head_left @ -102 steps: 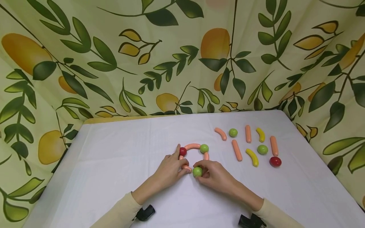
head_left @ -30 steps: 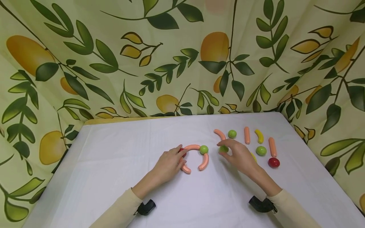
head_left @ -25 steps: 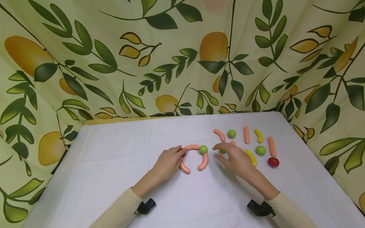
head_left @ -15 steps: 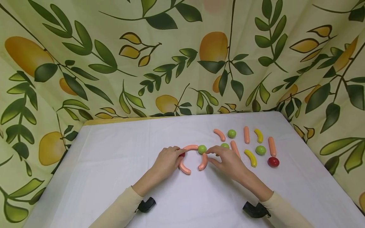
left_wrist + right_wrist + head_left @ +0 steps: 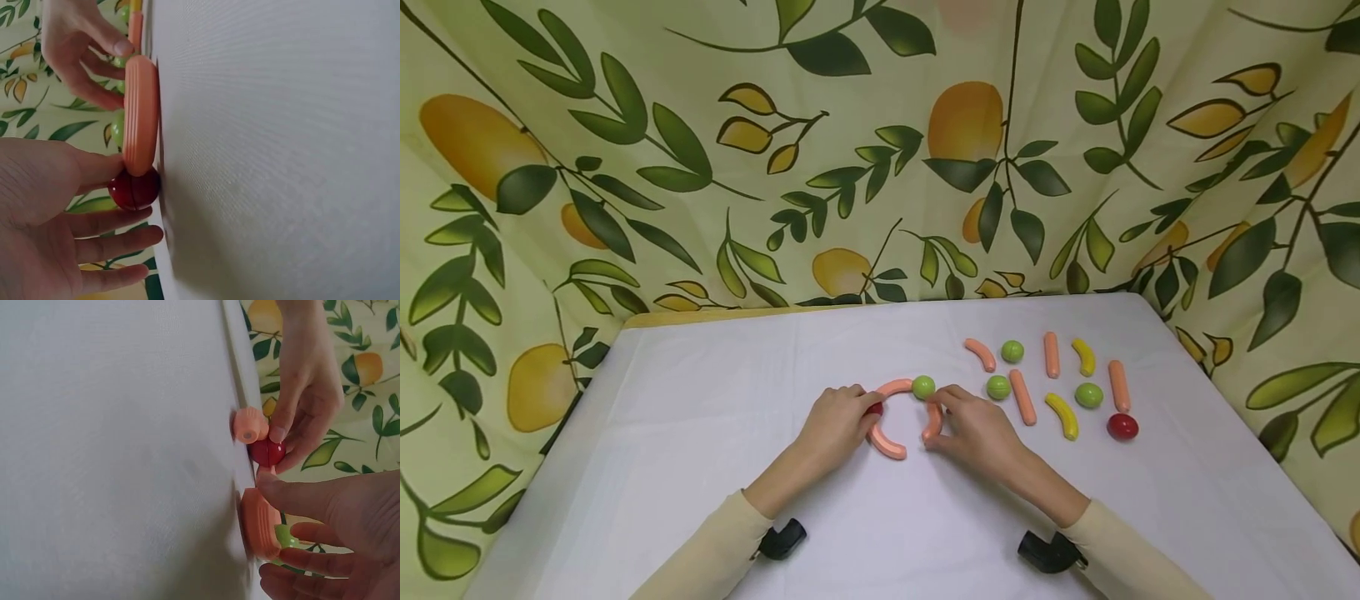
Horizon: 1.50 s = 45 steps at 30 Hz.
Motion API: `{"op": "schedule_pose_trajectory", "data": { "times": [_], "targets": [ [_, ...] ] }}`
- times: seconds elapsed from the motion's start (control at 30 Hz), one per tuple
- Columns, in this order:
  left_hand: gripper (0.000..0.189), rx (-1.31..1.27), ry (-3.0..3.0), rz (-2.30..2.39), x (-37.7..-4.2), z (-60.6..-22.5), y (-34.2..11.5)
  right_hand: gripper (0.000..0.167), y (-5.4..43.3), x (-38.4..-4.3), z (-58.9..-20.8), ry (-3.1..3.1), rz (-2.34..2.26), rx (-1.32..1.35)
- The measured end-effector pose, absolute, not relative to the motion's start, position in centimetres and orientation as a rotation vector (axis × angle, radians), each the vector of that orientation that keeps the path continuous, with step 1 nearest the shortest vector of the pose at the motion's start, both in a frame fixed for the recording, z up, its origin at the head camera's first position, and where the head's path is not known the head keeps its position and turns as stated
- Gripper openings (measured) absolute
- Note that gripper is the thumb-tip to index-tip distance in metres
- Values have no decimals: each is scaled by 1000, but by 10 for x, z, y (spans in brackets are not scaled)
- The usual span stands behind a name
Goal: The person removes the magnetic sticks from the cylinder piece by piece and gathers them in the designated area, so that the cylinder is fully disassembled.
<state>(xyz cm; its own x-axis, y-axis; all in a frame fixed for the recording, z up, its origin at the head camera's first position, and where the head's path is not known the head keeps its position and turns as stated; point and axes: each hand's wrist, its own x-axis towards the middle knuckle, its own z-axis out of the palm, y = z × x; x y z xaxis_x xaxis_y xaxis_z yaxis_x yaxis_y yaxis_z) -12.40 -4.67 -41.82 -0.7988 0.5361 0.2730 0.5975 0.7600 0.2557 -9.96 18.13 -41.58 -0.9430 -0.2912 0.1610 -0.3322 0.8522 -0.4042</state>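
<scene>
An arc of curved orange toy rods and balls lies on the white table. At its left my left hand (image 5: 835, 429) pinches the red ball (image 5: 134, 189) between thumb and finger, its other fingers extended. One curved rod (image 5: 889, 447) runs from that ball toward me, and another curved rod (image 5: 893, 387) runs from it to the green ball (image 5: 923, 387). My right hand (image 5: 977, 429) grips the right-hand curved rod (image 5: 259, 525) at its two ends with thumb and fingers. A gap separates the two near rod ends.
To the right lie loose pieces: a grooved green ball (image 5: 997, 387), other green balls (image 5: 1088, 395), straight orange rods (image 5: 1022, 397), a curved orange rod (image 5: 980, 354), yellow curved rods (image 5: 1062, 416) and a red oval ball (image 5: 1122, 427). A leaf-patterned curtain (image 5: 850, 208) hangs behind.
My right hand put the grooved green ball down among the loose pieces, came back left and took hold of the curved rod. The arc's green ball shifted slightly left.
</scene>
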Motion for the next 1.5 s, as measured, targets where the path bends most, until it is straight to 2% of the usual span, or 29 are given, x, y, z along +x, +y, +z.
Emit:
{"op": "schedule_pose_trajectory", "data": {
  "times": [0.33,0.5,0.87,1.23,1.33,1.5],
  "targets": [
    [26,-894,-2869,-429,-112,-414,-50,46,179,-118,-421,-2949,761,465],
    [29,-921,-2885,-391,-106,-413,-49,51,179,-126,-425,-2944,781,443],
    [30,-936,-2849,-426,-99,-412,-46,42,184,-129,-425,-2903,851,478],
    [56,-891,-2866,-539,-104,-410,-48,33,187,-115,-417,-2901,856,437],
    [59,-915,-2920,-562,-105,-411,-50,27,186,-108,-414,-2901,902,489],
    [57,-965,-3002,-555,-106,-412,-52,25,183,-100,-413,-2874,889,764]
  ]
}}
